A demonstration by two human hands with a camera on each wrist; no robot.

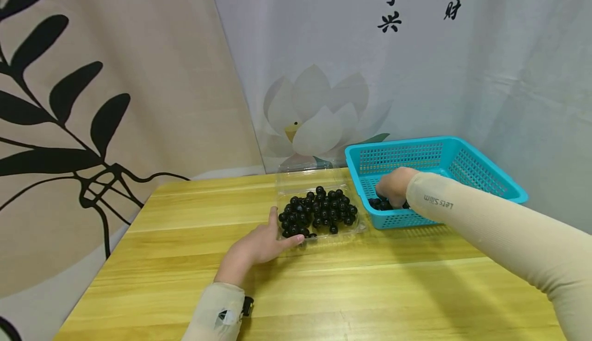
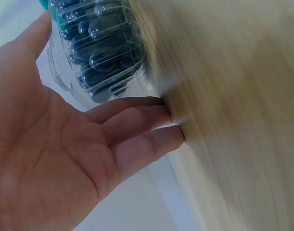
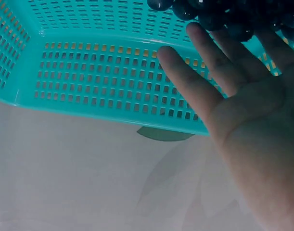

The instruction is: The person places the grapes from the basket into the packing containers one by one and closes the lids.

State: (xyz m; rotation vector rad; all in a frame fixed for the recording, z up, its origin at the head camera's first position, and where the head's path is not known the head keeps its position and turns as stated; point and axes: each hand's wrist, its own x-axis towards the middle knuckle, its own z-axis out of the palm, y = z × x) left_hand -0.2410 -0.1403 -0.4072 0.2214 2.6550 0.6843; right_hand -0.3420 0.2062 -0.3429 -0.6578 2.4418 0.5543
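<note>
A bunch of black grapes (image 1: 319, 210) lies in a clear plastic clamshell box (image 1: 287, 189) whose lid stands raised at the back. My left hand (image 1: 261, 243) is at the box's left front corner, thumb along the front and a finger along the side. In the left wrist view its other fingers (image 2: 149, 144) reach down to the table beside the box. Inside the blue basket (image 1: 398, 148) is my right hand (image 1: 395, 186), over more black grapes (image 1: 380, 204). The right wrist view shows its spread, nearly straight fingers (image 3: 190, 79), with fingertips right at the grapes; its thumb is hidden.
The basket has perforated walls and stands right of the box on a wooden table (image 1: 185, 259). Behind the table hangs a printed cloth (image 1: 314, 38) with leaves, a lotus and dark characters. My right forearm crosses over the basket's front right side.
</note>
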